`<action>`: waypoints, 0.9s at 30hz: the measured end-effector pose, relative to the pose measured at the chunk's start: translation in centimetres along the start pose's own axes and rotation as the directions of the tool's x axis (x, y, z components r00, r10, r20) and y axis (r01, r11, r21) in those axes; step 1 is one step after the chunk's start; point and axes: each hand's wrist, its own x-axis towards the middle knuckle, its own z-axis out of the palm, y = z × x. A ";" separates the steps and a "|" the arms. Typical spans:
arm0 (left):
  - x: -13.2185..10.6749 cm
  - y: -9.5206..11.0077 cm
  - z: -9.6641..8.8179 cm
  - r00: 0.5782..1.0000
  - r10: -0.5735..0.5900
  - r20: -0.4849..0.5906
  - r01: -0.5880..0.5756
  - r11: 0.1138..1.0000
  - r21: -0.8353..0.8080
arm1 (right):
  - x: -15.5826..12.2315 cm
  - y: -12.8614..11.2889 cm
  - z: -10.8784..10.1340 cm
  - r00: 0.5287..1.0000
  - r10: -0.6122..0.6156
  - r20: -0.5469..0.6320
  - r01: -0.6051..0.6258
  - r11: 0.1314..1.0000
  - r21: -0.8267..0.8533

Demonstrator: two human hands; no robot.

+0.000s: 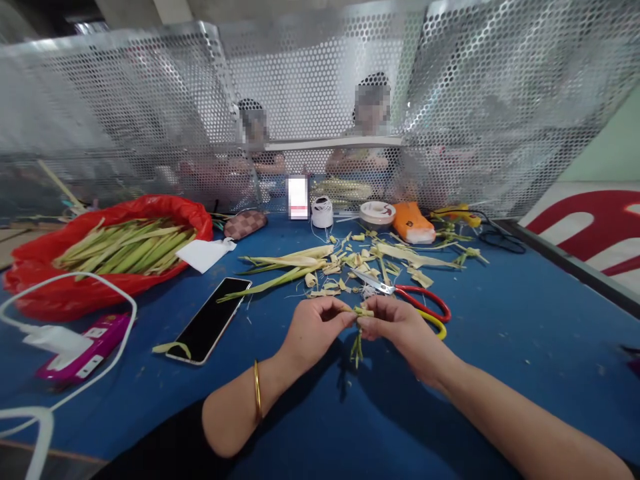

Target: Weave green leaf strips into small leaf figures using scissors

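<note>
Between my two hands is a small bundle of green plant strips [357, 350], its loose ends hanging down above the blue table. My left hand [316, 327] pinches its left side with thumb and forefinger. On the other side, the fingertips of my right hand [395, 327] close on the same bundle, almost touching the left ones. Just beyond the right hand lie scissors [425, 298] with red and yellow handles, blades pointing left. Husk scraps [340, 267] and longer pale green husk strips [285, 267] are spread past my fingers.
At left stand a red plastic bag [35, 260] of husks and a purple power strip [90, 350] with a white cable. A phone [213, 320] lies nearby. Along the back are a thread spool [322, 212], a tape roll [377, 215], an orange packet [414, 223] and a perforated metal screen [310, 80]; people sit behind it.
</note>
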 end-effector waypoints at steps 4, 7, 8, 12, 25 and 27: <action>-0.3 0.4 -0.1 0.995 0.100 -0.022 -0.095 0.980 0.177 | 0.1 0.0 -0.2 0.999 0.025 0.039 -0.025 1.000 0.017; -0.4 0.5 0.2 0.993 0.094 -0.077 -0.076 0.974 0.212 | 0.0 0.0 -0.1 0.999 0.004 0.032 -0.006 0.999 0.044; -0.4 0.6 0.3 0.994 0.062 -0.092 -0.045 0.982 0.182 | 0.0 0.0 0.0 1.000 -0.010 0.018 0.009 0.999 0.052; -0.4 0.4 0.8 0.986 -0.139 -0.097 0.133 0.989 -0.066 | -0.1 -0.1 0.3 0.998 -0.057 -0.031 0.058 0.998 0.040; -0.4 -0.1 0.6 0.875 -0.456 0.165 0.480 0.770 -0.420 | -0.1 0.2 0.3 0.998 -0.065 0.002 0.065 0.995 -0.073; -0.4 0.0 0.6 0.899 -0.427 0.096 0.430 0.821 -0.375 | -0.2 0.1 0.3 0.999 -0.044 0.008 0.045 0.995 -0.091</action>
